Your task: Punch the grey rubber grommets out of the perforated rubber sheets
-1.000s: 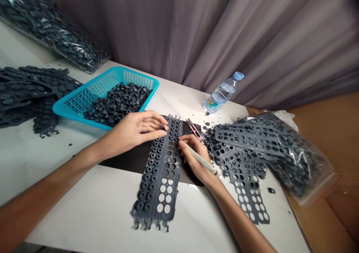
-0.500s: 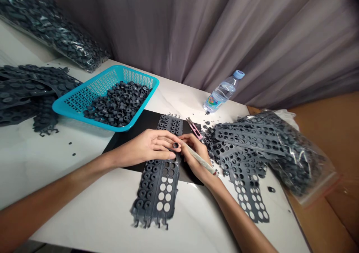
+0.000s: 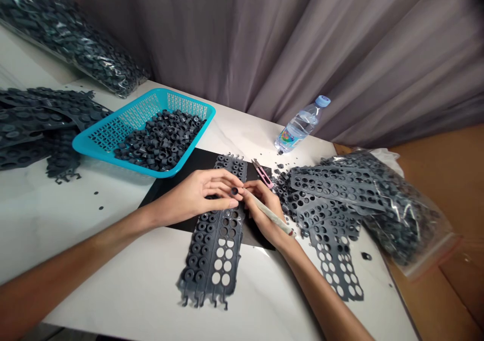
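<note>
Between the fingers of my left hand (image 3: 204, 192) is a small dark rubber ring (image 3: 235, 191), its opening turned toward me. My right hand (image 3: 266, 210) is closed round a pale, slender pen-like tool (image 3: 271, 214), whose tip end reaches close to the ring; I cannot tell whether it touches. Under both hands lies a dark rubber sheet (image 3: 209, 260). Rings still stand in its left columns, while the near right columns show round holes. My hands hide the sheet's middle. A black mat (image 3: 166, 200) is beneath it.
A blue basket (image 3: 113, 164) holding many loose rings stands at back left. Pink-handled snips (image 3: 262, 174) and a water bottle (image 3: 300, 127) lie beyond my hands. Punched sheets (image 3: 336, 190), scraps and a clear bag (image 3: 408, 230) crowd the right. More sheets (image 3: 41, 119) and a filled bag (image 3: 75, 39) are left.
My left hand has shifted slightly up, and the ring in its fingers has moved a little up and left. The right hand keeps its hold on the tool, almost unmoved.
</note>
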The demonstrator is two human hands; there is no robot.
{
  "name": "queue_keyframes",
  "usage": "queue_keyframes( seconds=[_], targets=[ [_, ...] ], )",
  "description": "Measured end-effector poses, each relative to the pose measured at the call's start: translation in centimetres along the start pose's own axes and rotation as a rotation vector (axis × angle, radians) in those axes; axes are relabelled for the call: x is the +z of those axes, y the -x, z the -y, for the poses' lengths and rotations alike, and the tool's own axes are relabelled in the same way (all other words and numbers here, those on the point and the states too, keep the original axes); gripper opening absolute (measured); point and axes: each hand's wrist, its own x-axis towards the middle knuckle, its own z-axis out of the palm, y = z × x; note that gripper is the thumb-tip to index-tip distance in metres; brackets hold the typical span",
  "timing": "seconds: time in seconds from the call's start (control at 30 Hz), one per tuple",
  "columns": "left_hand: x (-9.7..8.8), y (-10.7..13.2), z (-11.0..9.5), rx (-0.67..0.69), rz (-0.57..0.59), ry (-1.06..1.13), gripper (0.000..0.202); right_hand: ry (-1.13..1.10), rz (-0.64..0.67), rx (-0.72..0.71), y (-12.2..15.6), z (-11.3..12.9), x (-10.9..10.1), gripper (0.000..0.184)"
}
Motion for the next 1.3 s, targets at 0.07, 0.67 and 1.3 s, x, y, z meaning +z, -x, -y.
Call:
queue_keyframes(
  seconds=[0.07,0.67,1.3],
  targets=[
    [-0.7,0.0,-0.5,0.066,-0.167,-0.126,0.034,-0.004,-0.008,0.004,0.0,0.0,0.1,0.028],
    [-10.0,0.5,-0.3,0.198,-0.703,-1.097,0.022,0.021,-0.010,-0.007,0.1,0.1,0.0,0.026],
    [1.1,0.1,0.9,0.452,-0.353,-1.333,0.028,-0.059,-0.040,0.015,-0.2,-0.4,0.2,0.024]
  ],
)
